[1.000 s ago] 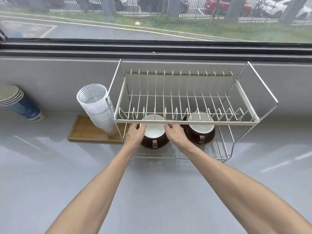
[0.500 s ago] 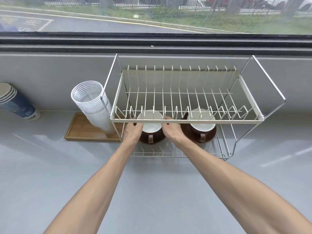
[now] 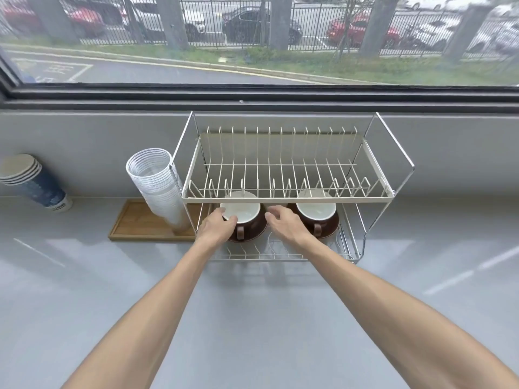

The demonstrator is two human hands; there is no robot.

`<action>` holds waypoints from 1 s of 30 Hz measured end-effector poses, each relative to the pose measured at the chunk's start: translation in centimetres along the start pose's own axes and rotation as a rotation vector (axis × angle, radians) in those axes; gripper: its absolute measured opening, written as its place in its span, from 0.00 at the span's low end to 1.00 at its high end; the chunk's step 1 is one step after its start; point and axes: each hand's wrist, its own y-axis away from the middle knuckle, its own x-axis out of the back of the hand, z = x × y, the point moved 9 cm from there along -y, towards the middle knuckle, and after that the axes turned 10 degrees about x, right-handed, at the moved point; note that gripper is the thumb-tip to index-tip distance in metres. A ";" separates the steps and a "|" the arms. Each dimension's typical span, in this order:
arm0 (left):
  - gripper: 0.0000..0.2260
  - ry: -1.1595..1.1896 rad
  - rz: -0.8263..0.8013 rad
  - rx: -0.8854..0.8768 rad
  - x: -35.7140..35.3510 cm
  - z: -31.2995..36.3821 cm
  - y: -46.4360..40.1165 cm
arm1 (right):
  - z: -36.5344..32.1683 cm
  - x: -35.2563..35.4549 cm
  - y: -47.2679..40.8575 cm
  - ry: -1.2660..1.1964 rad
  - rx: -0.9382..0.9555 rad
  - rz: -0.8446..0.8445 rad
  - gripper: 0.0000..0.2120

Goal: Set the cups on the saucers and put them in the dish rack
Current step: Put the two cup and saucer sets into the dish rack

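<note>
Both forearms reach across the grey table point(image 3: 252, 318) to the lower tier of the dish rack point(image 3: 280, 199).

Left hand point(image 3: 217, 228): grip grasping the left cup point(image 3: 241, 213) at its near-left rim, thumb on the lip.

Right hand point(image 3: 283, 224): grip released, fingers loosely curled, just beside that cup's right side and apart from it.

Left cup upright on the left saucer point(image 3: 257, 235), lower tier, left. Right cup point(image 3: 316, 211) upright on the right saucer point(image 3: 332, 227), lower tier, right.

Left of the rack: wooden tray point(image 3: 134, 226) and a leaning stack of clear plastic cups point(image 3: 157, 186). Far left: stacked paper cups point(image 3: 31, 181).

Brown cups point(image 3: 243, 220), white inside; cream rack point(image 3: 286, 199); seemingly blue-patterned paper cups point(image 3: 33, 182).
</note>
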 end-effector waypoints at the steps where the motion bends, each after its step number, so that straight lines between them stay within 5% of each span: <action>1: 0.24 -0.042 0.004 -0.003 0.1 0.2 0.6 | 0.1 0.5 0.5 0.005 0.001 0.003 0.22; 12: 0.19 -0.317 0.151 -0.190 -2.4 6.2 5.8 | 2.5 7.4 3.6 0.407 0.051 0.173 0.20; 24: 0.22 0.337 -0.099 0.008 -10.8 8.1 2.5 | 7.9 10.7 1.4 0.401 -0.055 0.269 0.22; 30: 0.36 0.456 -0.146 0.086 -13.4 8.6 1.4 | 9.8 10.6 0.1 0.147 -0.123 0.312 0.24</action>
